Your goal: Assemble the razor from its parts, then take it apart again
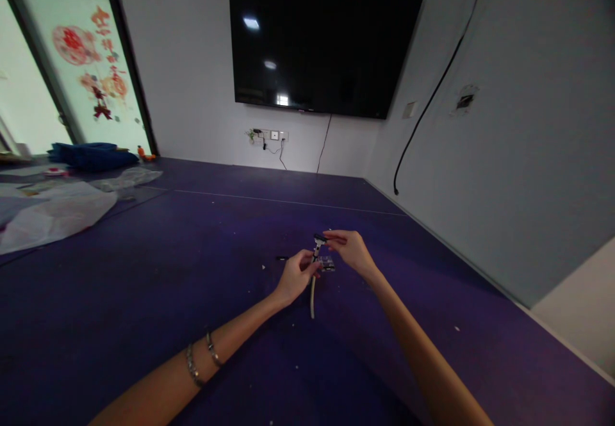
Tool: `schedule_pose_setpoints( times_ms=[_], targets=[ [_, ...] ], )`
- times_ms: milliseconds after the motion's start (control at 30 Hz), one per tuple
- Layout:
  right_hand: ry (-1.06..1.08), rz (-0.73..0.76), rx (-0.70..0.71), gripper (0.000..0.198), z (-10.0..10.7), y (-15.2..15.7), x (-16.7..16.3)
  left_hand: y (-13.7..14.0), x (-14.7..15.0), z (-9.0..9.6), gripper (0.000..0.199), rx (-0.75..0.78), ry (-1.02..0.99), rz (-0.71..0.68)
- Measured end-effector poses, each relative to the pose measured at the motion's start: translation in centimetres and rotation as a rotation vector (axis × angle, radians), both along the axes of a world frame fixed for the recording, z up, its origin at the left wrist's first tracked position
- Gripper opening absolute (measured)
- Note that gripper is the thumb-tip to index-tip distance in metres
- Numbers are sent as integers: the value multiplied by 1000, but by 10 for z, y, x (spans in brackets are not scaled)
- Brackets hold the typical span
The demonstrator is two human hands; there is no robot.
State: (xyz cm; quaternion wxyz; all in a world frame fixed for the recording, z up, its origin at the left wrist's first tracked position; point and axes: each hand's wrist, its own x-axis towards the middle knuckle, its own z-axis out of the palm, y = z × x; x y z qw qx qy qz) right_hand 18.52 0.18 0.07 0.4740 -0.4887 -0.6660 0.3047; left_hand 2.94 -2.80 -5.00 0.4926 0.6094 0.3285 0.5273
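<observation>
A razor (318,245) with a dark head and a white neck is held up in front of me. My left hand (294,280) grips its handle, fingers closed round it. A pale, slightly curved length (312,299) runs down below that hand and looks like the lower handle. My right hand (352,249) pinches the dark head from the right with its fingertips. Just behind the hands lies a small clear case (327,263) with dark pieces in it. Left of the razor, a small dark strip (282,258) rests on the purple surface (202,298).
White plastic sheeting (62,214) and a folded blue cloth (91,156) lie at the far left. A small orange item (145,154) stands beside the cloth. Small white scraps dot the surface. A black cable (427,102) hangs along the right wall. A television (321,41) is mounted ahead.
</observation>
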Motion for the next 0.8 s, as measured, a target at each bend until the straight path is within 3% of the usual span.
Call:
schedule_pose_setpoints(
  times_ms=[367, 800],
  targets=[
    [-142, 27, 184, 29, 11, -11, -5, 2, -2, -1, 15, 51, 47, 17],
    [-128, 77, 196, 26, 16, -17, -5, 5, -3, -2, 12, 46, 35, 33]
  ],
)
